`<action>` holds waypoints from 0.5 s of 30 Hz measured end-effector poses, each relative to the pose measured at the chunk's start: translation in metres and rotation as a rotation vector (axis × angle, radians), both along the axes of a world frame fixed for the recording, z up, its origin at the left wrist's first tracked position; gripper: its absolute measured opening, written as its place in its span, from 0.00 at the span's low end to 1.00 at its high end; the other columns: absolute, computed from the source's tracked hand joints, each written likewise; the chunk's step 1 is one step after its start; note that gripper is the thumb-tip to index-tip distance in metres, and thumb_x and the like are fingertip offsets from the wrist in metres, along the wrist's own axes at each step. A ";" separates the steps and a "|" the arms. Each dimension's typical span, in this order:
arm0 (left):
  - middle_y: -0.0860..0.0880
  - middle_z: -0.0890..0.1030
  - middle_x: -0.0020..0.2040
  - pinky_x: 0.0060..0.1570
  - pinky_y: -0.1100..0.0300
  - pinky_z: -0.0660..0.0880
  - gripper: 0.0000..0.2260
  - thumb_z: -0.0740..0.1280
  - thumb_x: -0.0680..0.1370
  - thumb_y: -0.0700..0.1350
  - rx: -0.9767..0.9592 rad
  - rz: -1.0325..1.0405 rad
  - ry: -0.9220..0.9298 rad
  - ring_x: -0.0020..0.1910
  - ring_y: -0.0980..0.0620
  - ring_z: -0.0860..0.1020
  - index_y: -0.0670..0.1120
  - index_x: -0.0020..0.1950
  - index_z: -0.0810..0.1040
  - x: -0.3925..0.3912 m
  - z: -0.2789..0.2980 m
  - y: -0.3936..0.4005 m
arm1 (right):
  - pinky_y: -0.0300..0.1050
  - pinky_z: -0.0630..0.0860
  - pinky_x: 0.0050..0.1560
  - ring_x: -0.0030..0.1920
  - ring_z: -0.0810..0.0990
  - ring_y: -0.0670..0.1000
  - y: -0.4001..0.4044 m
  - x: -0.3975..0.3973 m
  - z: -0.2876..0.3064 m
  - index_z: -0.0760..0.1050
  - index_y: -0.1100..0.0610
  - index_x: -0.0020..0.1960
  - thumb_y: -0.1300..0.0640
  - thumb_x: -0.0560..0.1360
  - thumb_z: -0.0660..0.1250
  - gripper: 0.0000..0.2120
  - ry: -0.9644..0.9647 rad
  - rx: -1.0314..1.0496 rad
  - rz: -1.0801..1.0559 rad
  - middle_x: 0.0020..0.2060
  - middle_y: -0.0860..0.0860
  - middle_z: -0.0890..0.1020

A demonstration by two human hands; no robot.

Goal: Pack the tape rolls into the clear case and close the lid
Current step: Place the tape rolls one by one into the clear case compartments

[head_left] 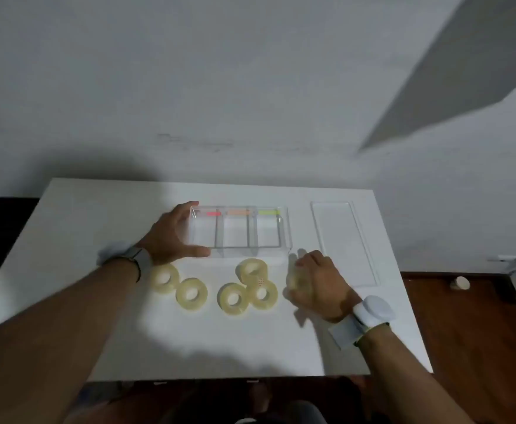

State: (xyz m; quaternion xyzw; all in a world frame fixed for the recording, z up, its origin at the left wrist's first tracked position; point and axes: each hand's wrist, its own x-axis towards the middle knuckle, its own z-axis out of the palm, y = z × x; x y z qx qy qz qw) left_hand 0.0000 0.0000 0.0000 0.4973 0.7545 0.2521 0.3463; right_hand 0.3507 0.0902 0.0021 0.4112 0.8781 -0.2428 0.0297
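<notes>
White table (97, 209) against a grey wall | no readable writing | left hand (171, 237) spread wide, gripping the case's (238, 231) left end | right hand (315, 283) blurred, curled around a tape roll (295, 280) | five rolls (234, 298) between the hands | lid (344, 243) beyond the right hand
</notes>
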 end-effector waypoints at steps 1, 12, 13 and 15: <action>0.49 0.72 0.71 0.69 0.42 0.71 0.55 0.79 0.52 0.73 0.009 -0.011 0.012 0.70 0.47 0.71 0.65 0.75 0.60 0.000 0.000 0.002 | 0.51 0.73 0.54 0.55 0.73 0.58 0.002 0.000 -0.001 0.71 0.57 0.61 0.42 0.67 0.72 0.28 0.012 -0.026 -0.008 0.58 0.55 0.72; 0.50 0.74 0.69 0.70 0.41 0.68 0.51 0.77 0.54 0.68 0.048 0.036 0.029 0.69 0.46 0.71 0.62 0.75 0.63 0.010 -0.001 -0.003 | 0.50 0.71 0.54 0.53 0.70 0.57 -0.007 0.005 0.004 0.71 0.56 0.59 0.42 0.70 0.65 0.24 -0.062 0.074 0.092 0.55 0.53 0.70; 0.50 0.74 0.69 0.70 0.41 0.68 0.51 0.77 0.55 0.68 0.054 0.041 0.031 0.69 0.46 0.71 0.61 0.75 0.64 0.011 0.000 -0.003 | 0.49 0.71 0.53 0.53 0.69 0.56 -0.007 0.005 0.004 0.70 0.56 0.58 0.42 0.70 0.65 0.23 -0.055 0.072 0.082 0.55 0.53 0.70; 0.49 0.74 0.69 0.69 0.41 0.69 0.51 0.77 0.55 0.68 0.055 0.050 0.030 0.69 0.46 0.71 0.60 0.75 0.64 0.011 0.001 -0.004 | 0.48 0.71 0.52 0.52 0.69 0.55 -0.006 0.005 0.002 0.69 0.54 0.57 0.43 0.69 0.63 0.21 -0.052 0.080 0.085 0.53 0.51 0.71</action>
